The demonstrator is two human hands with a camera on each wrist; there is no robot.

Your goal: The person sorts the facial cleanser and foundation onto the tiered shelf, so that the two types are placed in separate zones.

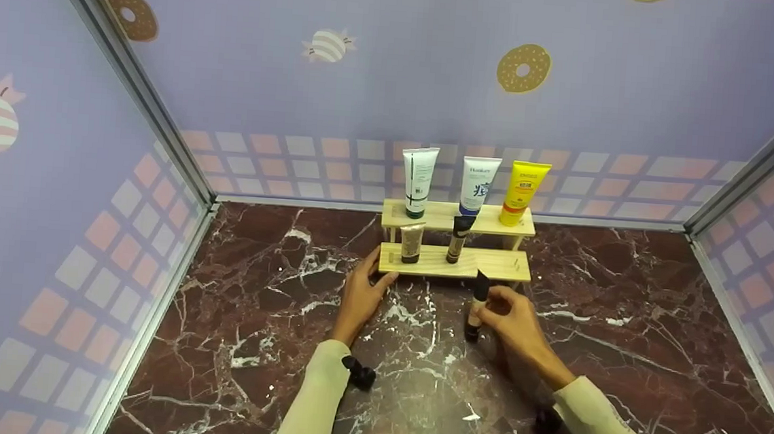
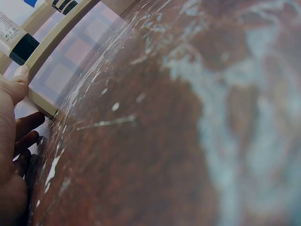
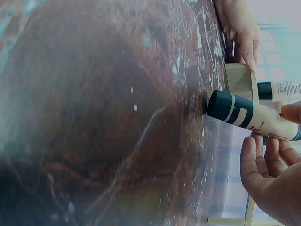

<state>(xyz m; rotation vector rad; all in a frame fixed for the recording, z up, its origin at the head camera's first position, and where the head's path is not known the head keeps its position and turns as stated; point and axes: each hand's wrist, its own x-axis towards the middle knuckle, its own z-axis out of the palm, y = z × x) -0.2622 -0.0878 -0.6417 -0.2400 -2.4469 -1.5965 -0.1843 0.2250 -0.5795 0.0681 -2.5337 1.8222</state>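
My right hand (image 1: 517, 327) pinches a slim tube (image 1: 481, 287), beige with dark ends, between thumb and fingers. It stands nearly upright just in front of a two-step wooden rack (image 1: 493, 262), its dark cap (image 3: 219, 104) close over the tabletop in the right wrist view. At the rack's left end my left hand (image 1: 362, 295) holds the lower step, thumb (image 2: 19, 77) on its front edge and fingers around the side. On that lower step stand a small beige tube (image 1: 412, 240) with a dark cap and a slim black-and-beige tube (image 1: 456, 243).
The upper step carries a white tube (image 1: 419, 178) with a green cap, a white-and-blue tube (image 1: 478, 182) and a yellow tube (image 1: 524, 189). Behind the rack rises a lilac patterned wall (image 1: 410, 76); side walls flank the dark red marbled table (image 1: 267, 372).
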